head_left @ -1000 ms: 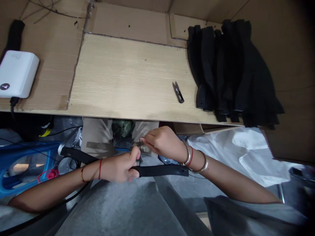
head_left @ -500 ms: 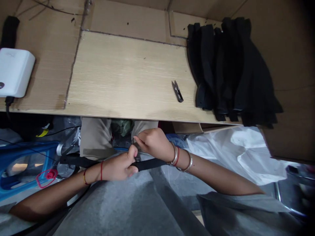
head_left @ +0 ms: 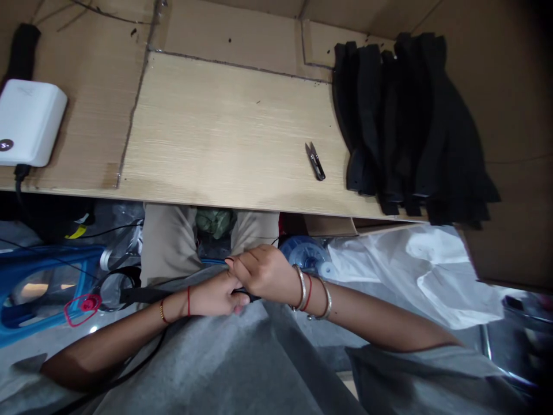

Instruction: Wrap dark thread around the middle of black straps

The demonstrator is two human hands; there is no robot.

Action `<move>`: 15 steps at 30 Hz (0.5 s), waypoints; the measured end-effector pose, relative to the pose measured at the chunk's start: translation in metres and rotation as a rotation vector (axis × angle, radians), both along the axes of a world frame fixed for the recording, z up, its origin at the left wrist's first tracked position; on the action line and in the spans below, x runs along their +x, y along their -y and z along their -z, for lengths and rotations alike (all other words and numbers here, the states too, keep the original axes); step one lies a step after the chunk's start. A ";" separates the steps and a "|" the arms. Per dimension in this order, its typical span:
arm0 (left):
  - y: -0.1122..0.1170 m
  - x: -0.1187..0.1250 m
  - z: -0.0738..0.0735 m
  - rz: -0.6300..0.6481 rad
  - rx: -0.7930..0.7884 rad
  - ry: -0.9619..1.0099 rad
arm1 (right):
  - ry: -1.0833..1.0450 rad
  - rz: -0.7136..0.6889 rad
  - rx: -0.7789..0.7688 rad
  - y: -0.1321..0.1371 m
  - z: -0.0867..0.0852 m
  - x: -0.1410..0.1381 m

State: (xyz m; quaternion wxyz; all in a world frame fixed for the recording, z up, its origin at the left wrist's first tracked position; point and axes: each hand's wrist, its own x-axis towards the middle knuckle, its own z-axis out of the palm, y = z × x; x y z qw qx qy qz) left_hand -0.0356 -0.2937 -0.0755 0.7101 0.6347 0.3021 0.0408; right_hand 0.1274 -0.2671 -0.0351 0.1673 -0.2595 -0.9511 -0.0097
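In front of my lap, my left hand (head_left: pixel 213 294) is closed around a black strip (head_left: pixel 144 295). One end of the strip comes out to the left behind my wrist; the part in my grip is mostly covered. My right hand (head_left: pixel 261 270) lies over the fingers of my left, thumb and forefinger pinched together. What sits in that pinch is too small or hidden to name. On the table beyond, a pair of thread snips (head_left: pixel 315 161) rests with its blades apart, pointing away from me. A pile of similar black strips (head_left: pixel 393 127) is to its right.
The wooden tabletop (head_left: pixel 216 132) ends just beyond my hands, with cardboard walls round it. A white power bank (head_left: pixel 32 122) with a black cable stands at the left. Below are a blue plastic stool (head_left: pixel 52 253), a large clear bottle (head_left: pixel 305 252) and white sheeting (head_left: pixel 401 271).
My right hand has moved left and down onto my left hand, covering the strip's right-hand part. My left hand has shifted slightly right. The strip's left end has dropped a little.
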 end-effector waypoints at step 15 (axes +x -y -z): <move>0.001 -0.017 -0.003 -0.048 -0.242 0.015 | 0.056 0.381 -0.571 -0.037 0.008 0.044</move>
